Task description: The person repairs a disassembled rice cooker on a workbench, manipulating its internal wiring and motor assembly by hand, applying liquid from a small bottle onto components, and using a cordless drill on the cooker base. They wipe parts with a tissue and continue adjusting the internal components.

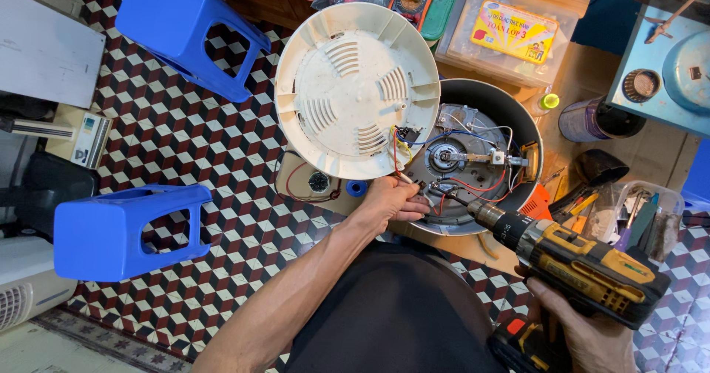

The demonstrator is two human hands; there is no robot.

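Disassembly well advanced, by look: cream base cover (357,90) off, tilted at 10 o'clock of cooker body (473,158), wiring exposed. Left hand (394,200) pinches wires at 7 o'clock rim. Right hand (584,329) wrapped around cordless drill (577,262), bit aimed inside.

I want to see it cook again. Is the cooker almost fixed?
Not yet. The white base cover is already off and tipped up, so the wires show. The left hand steadies a part by the pot's rim; the right hand aims the drill. Closing up is left.
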